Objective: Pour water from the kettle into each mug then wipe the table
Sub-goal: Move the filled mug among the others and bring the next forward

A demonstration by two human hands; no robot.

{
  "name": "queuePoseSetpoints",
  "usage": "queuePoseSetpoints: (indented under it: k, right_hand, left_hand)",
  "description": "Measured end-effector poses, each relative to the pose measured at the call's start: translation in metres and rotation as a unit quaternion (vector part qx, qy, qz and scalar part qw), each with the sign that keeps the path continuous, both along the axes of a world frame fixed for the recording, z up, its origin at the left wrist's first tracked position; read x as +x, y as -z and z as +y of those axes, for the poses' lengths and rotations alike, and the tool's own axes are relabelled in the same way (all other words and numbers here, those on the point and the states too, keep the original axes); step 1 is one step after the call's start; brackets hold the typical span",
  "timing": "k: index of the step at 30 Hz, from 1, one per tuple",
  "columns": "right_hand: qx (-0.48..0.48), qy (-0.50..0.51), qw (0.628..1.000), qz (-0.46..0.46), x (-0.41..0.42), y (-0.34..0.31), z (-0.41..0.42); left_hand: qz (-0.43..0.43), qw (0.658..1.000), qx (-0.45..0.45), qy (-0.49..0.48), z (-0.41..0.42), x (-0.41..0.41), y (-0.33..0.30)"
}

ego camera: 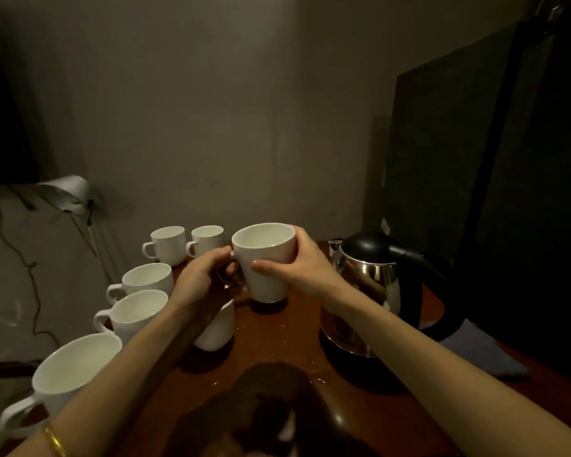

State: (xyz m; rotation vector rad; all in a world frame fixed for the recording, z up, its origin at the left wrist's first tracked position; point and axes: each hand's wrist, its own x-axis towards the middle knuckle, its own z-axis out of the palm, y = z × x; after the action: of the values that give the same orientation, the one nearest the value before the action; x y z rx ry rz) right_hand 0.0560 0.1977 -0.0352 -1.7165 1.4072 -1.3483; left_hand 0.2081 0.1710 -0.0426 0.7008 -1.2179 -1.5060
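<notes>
Two hands hold one white mug (265,260) upright over the middle of the table (297,328), its mouth open to the ceiling and its base seemingly just off the wood, with a dark shadow right beneath. The left hand (208,278) curls its fingers through the handle, which points toward the person's left; the right hand (302,263) wraps the opposite wall, thumb across the front. Whether there is water inside cannot be told from here.

What matters for the next move, as I judge it, is the kettle (366,288): it stands on its base just to the right of the mug, behind the right forearm, spout turned toward the mug and handle swung out to the far right. The right hand is plainly the nearer one (it would have to let go of the mug first), and the left could steady the mug by the handle alone.

Further out, six more mugs curve along the left edge, from the far pair (185,244) down to the nearest mug (70,374), one of them partly hidden under the left forearm. Water drops (277,328) glint on the wood between mug and kettle, and a grey-blue cloth (482,351) lies beyond the kettle at the right edge, well apart from both hands.
</notes>
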Motion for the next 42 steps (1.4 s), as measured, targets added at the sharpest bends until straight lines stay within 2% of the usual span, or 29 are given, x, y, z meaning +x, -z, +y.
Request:
queuePoseSetpoints:
  k: [7,11,20,27,35,42]
  right_hand:
    - [0.019,-0.023,0.999,-0.031,0.01,-0.031,-0.067]
    - [0.059,-0.042,0.996,-0.049,0.009,-0.047,-0.113]
    - [0.145,-0.057,0.984,-0.091,-0.007,-0.036,-0.218]
    - [0.199,-0.069,0.976,-0.062,-0.03,-0.002,-0.28]
    - [0.253,-0.064,0.965,0.006,-0.044,0.03,-0.309]
    - [0.269,-0.055,0.96,0.058,-0.045,0.039,-0.323]
  left_hand:
    - [-0.008,1.0,0.015,-0.01,-0.054,0.014,-0.028]
    - [-0.077,0.996,0.012,-0.05,-0.103,0.017,-0.041]
    - [-0.121,0.991,0.043,-0.038,-0.206,0.0,-0.03]
    - [-0.157,0.985,0.073,-0.004,-0.26,-0.017,0.005]
    - [-0.197,0.97,0.132,0.049,-0.298,-0.02,0.047]
    - [-0.308,0.944,0.111,0.039,-0.307,-0.018,0.066]
